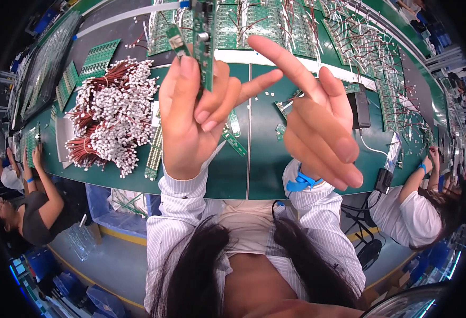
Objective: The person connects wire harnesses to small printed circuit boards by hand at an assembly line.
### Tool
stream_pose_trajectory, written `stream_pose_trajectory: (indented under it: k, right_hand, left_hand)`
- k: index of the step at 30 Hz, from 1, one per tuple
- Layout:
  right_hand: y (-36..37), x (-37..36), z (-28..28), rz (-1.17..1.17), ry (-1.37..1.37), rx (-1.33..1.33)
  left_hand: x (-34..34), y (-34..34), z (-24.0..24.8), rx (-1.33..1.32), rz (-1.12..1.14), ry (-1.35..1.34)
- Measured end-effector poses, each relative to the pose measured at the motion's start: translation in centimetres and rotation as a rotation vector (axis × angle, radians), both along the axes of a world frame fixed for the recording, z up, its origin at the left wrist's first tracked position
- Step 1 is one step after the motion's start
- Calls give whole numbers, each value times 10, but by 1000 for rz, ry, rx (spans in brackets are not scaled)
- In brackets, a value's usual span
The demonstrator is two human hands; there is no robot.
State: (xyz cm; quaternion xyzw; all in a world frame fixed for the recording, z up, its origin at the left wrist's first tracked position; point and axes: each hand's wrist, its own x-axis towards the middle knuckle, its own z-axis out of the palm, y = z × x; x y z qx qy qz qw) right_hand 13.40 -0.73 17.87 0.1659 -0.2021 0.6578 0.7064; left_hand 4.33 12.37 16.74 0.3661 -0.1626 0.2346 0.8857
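Observation:
My left hand (190, 114) is closed on a narrow green circuit board (205, 53), held upright between thumb and fingers. A second small board piece (176, 41) sticks up beside it at the thumb. The white flat cable (129, 15) has blue ends, one of them close to the board's top; whether they join I cannot tell. To the right is my right hand (320, 116), a blue band round its wrist. Its index finger stretches toward the left hand, and the other fingers are loosely bent with nothing visible in them.
Bundled red wires with white connectors (113, 111) lie at left, near stacked green boards (99, 57). Wired panels (233, 29) line the far side. A black adapter (359, 108) lies at right. Below the bench stands a blue bin (101, 204). Co-workers sit on both sides.

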Motion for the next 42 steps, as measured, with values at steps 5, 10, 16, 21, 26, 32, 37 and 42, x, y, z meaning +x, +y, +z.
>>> stream_pose_trajectory:
  k: [5,10,16,21,26,32,37,42]
  right_hand:
    - [3,-2,-1,-85,-84,-24]
    - [1,13,-4,-620,-870,-305]
    - [13,44,-26,-1170,-806,-669]
    - [32,82,-111,-1295,-2258,-1119]
    - [47,77,-110,-1079,-1801,-1106]
    - [35,62,-62,-1055,-1116,-806]
    - [20,38,-39,-1113,-964,-593]
    - [16,31,-37,-1256,-1151,-701]
  left_hand:
    - [0,0,1,1,7,-6]
    - [2,-2,4,-4,145,74]
    - [6,9,-4,18,241,117]
    - [10,7,-3,59,302,186]
    - [15,17,-12,73,277,198]
    - [23,8,-16,163,219,238]
    - [32,-16,-20,306,123,380]
    - [36,-21,-31,309,162,368]
